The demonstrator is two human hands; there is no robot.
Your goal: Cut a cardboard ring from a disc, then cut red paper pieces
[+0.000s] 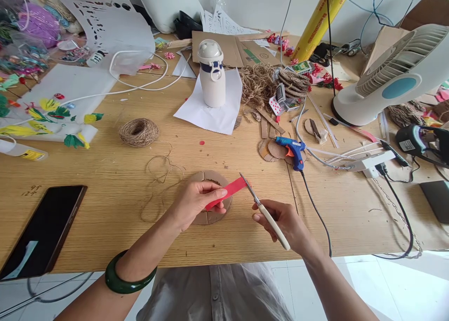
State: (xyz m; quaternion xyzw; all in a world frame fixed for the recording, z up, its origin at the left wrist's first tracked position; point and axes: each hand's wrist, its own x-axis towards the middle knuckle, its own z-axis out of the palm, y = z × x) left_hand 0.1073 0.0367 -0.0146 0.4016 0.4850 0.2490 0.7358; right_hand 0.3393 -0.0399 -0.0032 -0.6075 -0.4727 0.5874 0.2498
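Note:
Between thumb and fingers, my left hand [200,198] pinches a short red strip [229,190], which looks like ribbon or paper. My right hand [282,220] grips a pair of scissors [268,218] with pale handles; the blades point up and left and meet the strip's far end. Whether the blades are parted there is hard to make out. Under my left hand lies a round cardboard ring [206,218], partly hidden by that hand. A loose length of twine [157,183] curls on the table just left of the ring.
A blue glue gun [294,149] lies to the right, its cord hanging over the front edge. Further right are a power strip [372,161] and a fan [389,77]. A twine ball [139,132], a white bottle [213,84] and a phone [42,227] sit around the table [115,241].

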